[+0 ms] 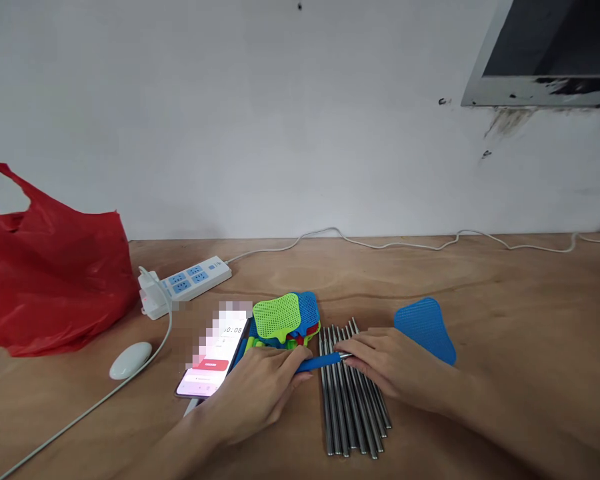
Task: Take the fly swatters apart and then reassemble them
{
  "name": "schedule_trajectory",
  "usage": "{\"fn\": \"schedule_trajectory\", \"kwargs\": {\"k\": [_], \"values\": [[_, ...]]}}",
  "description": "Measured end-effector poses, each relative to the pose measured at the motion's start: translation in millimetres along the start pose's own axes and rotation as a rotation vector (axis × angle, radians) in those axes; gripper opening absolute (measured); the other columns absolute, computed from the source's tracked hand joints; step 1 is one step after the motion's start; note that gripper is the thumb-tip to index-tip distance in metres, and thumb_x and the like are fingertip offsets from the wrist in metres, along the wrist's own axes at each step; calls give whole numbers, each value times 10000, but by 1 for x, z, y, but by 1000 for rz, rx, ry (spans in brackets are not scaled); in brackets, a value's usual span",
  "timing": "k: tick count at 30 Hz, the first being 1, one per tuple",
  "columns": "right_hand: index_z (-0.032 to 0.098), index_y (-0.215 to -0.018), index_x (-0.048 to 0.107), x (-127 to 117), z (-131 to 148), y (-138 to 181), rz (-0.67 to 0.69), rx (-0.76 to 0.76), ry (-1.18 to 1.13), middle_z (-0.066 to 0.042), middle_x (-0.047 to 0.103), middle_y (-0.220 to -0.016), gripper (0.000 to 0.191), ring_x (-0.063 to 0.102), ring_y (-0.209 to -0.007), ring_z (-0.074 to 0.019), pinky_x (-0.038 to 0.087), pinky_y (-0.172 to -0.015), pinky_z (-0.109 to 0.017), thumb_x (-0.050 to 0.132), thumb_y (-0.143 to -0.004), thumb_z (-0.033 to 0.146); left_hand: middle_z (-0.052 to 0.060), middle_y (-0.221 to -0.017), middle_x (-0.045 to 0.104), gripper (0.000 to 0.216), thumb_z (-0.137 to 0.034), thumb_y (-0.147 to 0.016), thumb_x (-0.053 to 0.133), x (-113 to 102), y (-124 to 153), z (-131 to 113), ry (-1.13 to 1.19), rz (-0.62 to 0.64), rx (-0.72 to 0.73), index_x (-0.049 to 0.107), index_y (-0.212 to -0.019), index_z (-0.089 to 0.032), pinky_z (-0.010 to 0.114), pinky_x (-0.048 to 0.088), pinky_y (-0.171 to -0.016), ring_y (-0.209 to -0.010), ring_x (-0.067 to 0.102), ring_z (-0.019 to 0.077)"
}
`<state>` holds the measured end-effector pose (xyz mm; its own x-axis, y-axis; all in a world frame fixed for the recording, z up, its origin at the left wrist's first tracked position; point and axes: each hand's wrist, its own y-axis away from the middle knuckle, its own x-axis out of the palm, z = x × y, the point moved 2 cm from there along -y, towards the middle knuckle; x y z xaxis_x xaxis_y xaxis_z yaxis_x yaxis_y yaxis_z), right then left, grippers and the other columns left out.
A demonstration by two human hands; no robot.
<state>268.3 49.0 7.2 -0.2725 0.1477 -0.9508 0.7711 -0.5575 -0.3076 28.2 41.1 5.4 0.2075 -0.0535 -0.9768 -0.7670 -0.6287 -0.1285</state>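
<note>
- Left hand [270, 380] curls round the blue handle [323, 362], right hand [386, 361] pinches its metal end [346, 356]; uneven force could cause slipping.
- Lowering either could scatter the metal rods [347, 410].

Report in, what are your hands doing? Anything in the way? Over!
Left hand gripping blue handle. Right hand holding its metal tip, above metal rods. Nothing seen blocking; lit phone near left hand.
</note>
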Motion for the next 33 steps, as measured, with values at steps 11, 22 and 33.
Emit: {"fn": "schedule_trajectory", "kwargs": {"k": [11,22,33], "values": [[214,-884,555,-1,3,14,87,-35,129,5,665,-727,127,621,-583,-182,263,-475,-318,491,-947,124,21,-774,686,425,-413,-1076,201,-13,21,-13,101,133,-151,576,-979,-239,313,445,-581,-657,649,234],[157,-1101,645,-11,-23,54,-283,-140,227,-74,695,-856,349,644,-808,-218,523,-761,-363,443,-852,20,103,-997,766,447,-406,-996,309,-16,37,17,-95,102,-647,717,-1009,-223,389,503,-742,-939,714,328],[243,-1277,599,-11,-18,45,-362,-172,171,-77,702,-1000,415,609,-913,-212,480,-803,-396,415,-958,49,109,-720,739,440,-481,-932,480,-21,25,7,-312,79,-668,646,-631,-207,285,359,-495,-665,708,310]]}}
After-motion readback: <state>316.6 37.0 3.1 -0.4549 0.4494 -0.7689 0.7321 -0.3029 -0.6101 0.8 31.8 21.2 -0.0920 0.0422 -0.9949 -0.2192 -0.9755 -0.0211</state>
